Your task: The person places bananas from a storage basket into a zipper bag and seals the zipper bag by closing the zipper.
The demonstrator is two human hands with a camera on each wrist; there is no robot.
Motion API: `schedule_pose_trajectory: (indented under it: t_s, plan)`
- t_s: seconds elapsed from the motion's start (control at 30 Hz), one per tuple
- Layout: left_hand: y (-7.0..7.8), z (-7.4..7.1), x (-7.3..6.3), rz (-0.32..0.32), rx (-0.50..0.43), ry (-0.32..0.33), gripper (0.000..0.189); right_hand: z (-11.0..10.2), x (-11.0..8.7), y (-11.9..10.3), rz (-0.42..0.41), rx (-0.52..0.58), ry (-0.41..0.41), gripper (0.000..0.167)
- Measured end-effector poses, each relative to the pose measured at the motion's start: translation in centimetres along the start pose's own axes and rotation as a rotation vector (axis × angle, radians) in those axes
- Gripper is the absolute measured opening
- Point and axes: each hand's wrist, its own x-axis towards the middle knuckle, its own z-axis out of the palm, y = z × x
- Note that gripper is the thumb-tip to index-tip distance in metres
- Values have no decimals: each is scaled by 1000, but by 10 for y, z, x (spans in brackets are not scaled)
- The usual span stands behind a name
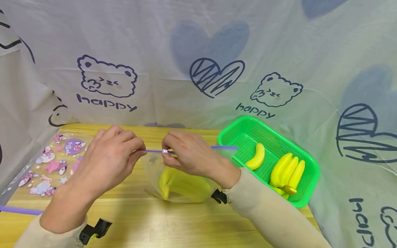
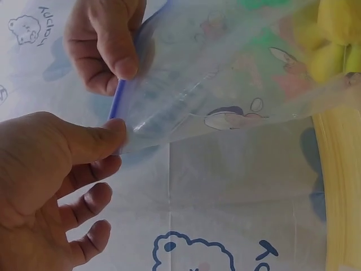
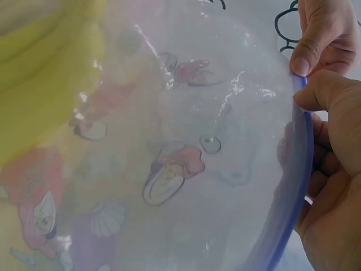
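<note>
A clear slider bag (image 1: 152, 174) with cartoon prints and a purple zip edge hangs over the table, yellow bananas (image 1: 186, 187) inside it. My left hand (image 1: 108, 160) pinches the left end of the purple edge between thumb and index finger; its other fingers stand apart in the left wrist view. Close beside it, my right hand (image 1: 193, 153) pinches the same edge at the small white slider (image 1: 165, 151). In the right wrist view the purple strip (image 3: 302, 169) runs through the right hand's grip, with the bag's film stretching away from it.
Another printed bag (image 1: 54, 167) with a purple edge lies flat on the wooden table (image 1: 149, 227) at left. A green basket (image 1: 312, 172) at right holds a single banana (image 1: 256, 157) and a banana bunch (image 1: 286, 172). A printed cloth (image 1: 161, 89) hangs behind the table.
</note>
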Motion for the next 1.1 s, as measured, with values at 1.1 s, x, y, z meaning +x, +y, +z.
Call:
schedule_pose_trajectory:
  t_s: [1.1]
  plan:
    - [-17,-9,-13,-113,-35,-107,10,-25,-40,35,58,18,-124,7]
